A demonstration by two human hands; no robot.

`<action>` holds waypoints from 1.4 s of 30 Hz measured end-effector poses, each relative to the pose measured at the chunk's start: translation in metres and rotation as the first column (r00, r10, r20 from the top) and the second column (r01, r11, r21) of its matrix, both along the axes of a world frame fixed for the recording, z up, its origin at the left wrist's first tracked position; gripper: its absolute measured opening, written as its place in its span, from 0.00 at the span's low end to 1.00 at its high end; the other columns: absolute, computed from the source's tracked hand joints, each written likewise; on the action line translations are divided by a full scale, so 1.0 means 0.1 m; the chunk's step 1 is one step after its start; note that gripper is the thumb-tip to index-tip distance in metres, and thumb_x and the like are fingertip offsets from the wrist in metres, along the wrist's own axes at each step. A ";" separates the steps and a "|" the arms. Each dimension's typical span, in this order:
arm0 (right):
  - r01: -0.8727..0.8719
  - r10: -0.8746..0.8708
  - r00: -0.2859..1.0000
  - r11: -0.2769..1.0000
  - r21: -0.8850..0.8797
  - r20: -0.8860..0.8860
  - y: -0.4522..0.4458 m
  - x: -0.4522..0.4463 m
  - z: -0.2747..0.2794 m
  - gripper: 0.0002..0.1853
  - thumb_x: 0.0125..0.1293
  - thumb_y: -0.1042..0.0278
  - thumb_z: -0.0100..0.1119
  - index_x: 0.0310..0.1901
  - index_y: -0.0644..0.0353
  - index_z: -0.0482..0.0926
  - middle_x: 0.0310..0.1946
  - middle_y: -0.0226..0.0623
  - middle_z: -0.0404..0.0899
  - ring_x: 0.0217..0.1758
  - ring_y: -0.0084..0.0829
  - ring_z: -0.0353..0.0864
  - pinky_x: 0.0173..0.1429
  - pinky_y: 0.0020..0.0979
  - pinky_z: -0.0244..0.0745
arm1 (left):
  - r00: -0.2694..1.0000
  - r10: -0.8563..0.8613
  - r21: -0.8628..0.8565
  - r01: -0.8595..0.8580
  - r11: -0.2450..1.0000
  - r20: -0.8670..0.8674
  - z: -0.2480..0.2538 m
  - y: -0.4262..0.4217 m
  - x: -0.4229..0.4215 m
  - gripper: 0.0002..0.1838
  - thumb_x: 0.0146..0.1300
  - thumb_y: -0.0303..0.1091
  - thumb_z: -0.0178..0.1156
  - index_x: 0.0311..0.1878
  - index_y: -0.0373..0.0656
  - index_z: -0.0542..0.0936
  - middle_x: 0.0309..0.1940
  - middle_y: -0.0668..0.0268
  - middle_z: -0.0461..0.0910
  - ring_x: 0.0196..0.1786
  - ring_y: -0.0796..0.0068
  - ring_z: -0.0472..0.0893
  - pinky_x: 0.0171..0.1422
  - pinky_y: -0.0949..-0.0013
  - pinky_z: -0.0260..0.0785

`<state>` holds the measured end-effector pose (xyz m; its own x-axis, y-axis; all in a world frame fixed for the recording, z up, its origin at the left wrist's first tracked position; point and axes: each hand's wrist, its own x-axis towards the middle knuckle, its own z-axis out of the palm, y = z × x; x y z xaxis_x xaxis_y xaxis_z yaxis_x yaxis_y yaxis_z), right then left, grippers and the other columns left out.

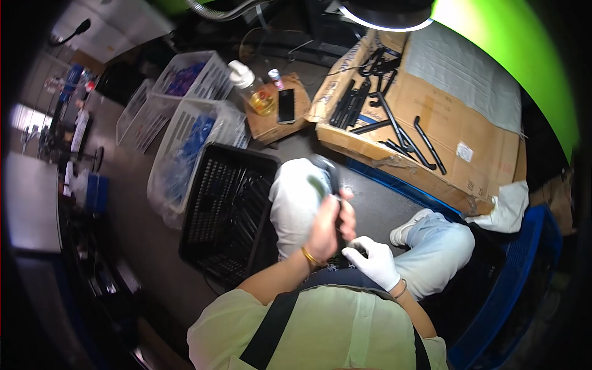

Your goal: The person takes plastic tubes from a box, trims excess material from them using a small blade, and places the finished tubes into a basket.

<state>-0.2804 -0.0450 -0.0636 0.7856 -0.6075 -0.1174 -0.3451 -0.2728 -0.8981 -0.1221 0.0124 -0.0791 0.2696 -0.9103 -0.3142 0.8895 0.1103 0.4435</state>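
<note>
My bare left hand (pixel 328 229), with a gold bracelet at the wrist, is closed around a black curved bar (pixel 333 177). The bar stands roughly upright over my left thigh, its upper end bent and blurred by motion. My right hand (pixel 375 264) wears a white glove and is at the bar's lower end, its fingers curled. Dark material shows between the gloved thumb and forefinger, apparently the bar's end, partly hidden. Similar black bent bars (pixel 394 123) lie in a cardboard box (pixel 478 123) ahead to the right.
Left of my leg, a black plastic crate (pixel 203 203) holds several dark parts. Beyond it are a white bin (pixel 166 145) with blue wrapped contents and another white crate (pixel 203 80). A pump bottle (pixel 259 98) and a phone (pixel 287 106) stand on a small wooden stool (pixel 262 131). A lamp (pixel 385 15) hangs overhead.
</note>
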 end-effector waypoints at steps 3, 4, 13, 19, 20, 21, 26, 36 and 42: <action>0.095 -0.104 0.992 0.987 0.131 0.068 -0.06 0.08 0.17 0.09 0.65 0.70 0.61 0.43 0.66 0.81 0.34 0.42 0.84 0.38 0.29 0.86 0.44 0.28 0.78 | 0.820 0.523 0.023 -0.542 0.840 0.230 -0.23 0.32 1.23 0.18 0.76 0.51 0.46 0.54 0.48 0.71 0.29 0.71 0.69 0.28 0.80 0.69 0.31 0.72 0.64; 0.158 -0.166 0.984 0.981 0.113 0.058 -0.08 0.07 0.11 0.08 0.66 0.72 0.58 0.43 0.65 0.80 0.33 0.39 0.81 0.36 0.27 0.81 0.43 0.27 0.75 | 0.732 0.593 0.103 -0.655 0.749 0.336 -0.43 0.49 1.67 0.15 0.75 0.50 0.50 0.51 0.50 0.73 0.27 0.73 0.70 0.27 0.80 0.69 0.30 0.72 0.65; 0.434 -0.407 0.897 0.883 0.177 -0.172 -0.46 -0.26 -0.47 0.08 0.69 0.71 0.54 0.46 0.63 0.77 0.35 0.35 0.77 0.41 0.26 0.76 0.49 0.28 0.71 | 0.772 0.177 0.790 -0.611 -0.055 0.610 -3.82 3.04 2.05 0.26 0.65 0.30 0.52 0.68 0.41 0.67 0.49 0.55 0.80 0.47 0.60 0.81 0.48 0.55 0.76; 0.399 -0.358 0.897 0.908 0.126 -0.261 -0.74 -0.51 -0.65 0.07 0.70 0.73 0.51 0.46 0.62 0.76 0.29 0.29 0.76 0.27 0.21 0.71 0.32 0.26 0.69 | 0.484 -0.729 0.623 -0.776 -0.102 0.484 -3.84 3.00 2.14 0.30 0.66 0.36 0.54 0.72 0.45 0.66 0.70 0.50 0.67 0.73 0.56 0.65 0.74 0.61 0.59; 0.413 -0.392 0.910 0.827 0.381 -0.136 -0.86 -0.54 -0.68 0.08 0.72 0.73 0.48 0.47 0.60 0.76 0.27 0.27 0.74 0.23 0.17 0.67 0.27 0.22 0.64 | 0.510 -0.588 0.503 -0.842 -0.194 0.628 -2.96 2.28 2.14 0.28 0.63 0.30 0.55 0.68 0.44 0.70 0.65 0.48 0.70 0.70 0.51 0.67 0.73 0.58 0.59; 0.430 -0.405 0.903 0.853 0.296 -0.145 -1.03 -0.61 -0.74 0.09 0.73 0.72 0.47 0.50 0.60 0.75 0.25 0.25 0.72 0.21 0.15 0.65 0.25 0.20 0.62 | 0.230 -0.583 0.258 -0.965 -0.036 0.779 -2.87 1.98 2.42 0.26 0.60 0.25 0.57 0.63 0.41 0.73 0.60 0.48 0.73 0.66 0.48 0.69 0.71 0.55 0.60; 0.577 -0.645 0.762 0.713 0.398 0.051 -1.74 -0.61 -0.40 0.13 0.77 0.64 0.44 0.54 0.57 0.76 0.24 0.23 0.71 0.17 0.12 0.62 0.18 0.18 0.60 | -0.457 -0.014 -0.285 -0.578 0.765 0.889 -0.60 -0.72 2.22 0.18 0.61 0.22 0.56 0.55 0.36 0.76 0.53 0.54 0.77 0.57 0.54 0.75 0.66 0.58 0.64; 0.658 -0.788 0.603 0.578 0.482 0.122 -2.07 -0.67 -0.57 0.13 0.78 0.64 0.43 0.55 0.58 0.75 0.23 0.21 0.69 0.17 0.09 0.59 0.18 0.15 0.58 | -0.969 -0.075 0.319 0.005 0.948 0.236 -1.55 -3.54 1.15 0.23 0.67 0.32 0.46 0.65 0.54 0.73 0.71 0.66 0.65 0.77 0.61 0.57 0.79 0.51 0.47; 0.653 -0.778 0.614 0.595 0.469 0.131 -2.08 -0.70 -0.58 0.13 0.77 0.67 0.43 0.54 0.61 0.75 0.23 0.22 0.70 0.19 0.10 0.60 0.22 0.16 0.57 | -0.973 -0.230 0.519 -0.200 0.831 -0.006 -1.80 -3.73 1.09 0.19 0.70 0.32 0.43 0.62 0.53 0.74 0.62 0.67 0.74 0.75 0.64 0.60 0.81 0.44 0.37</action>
<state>-0.3501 -0.2529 -0.1219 0.1379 -0.9488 -0.2843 0.0075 0.2881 -0.9576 -0.0136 -0.3604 -0.2592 -0.0446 -0.9777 -0.2054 -0.9382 0.1116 -0.3275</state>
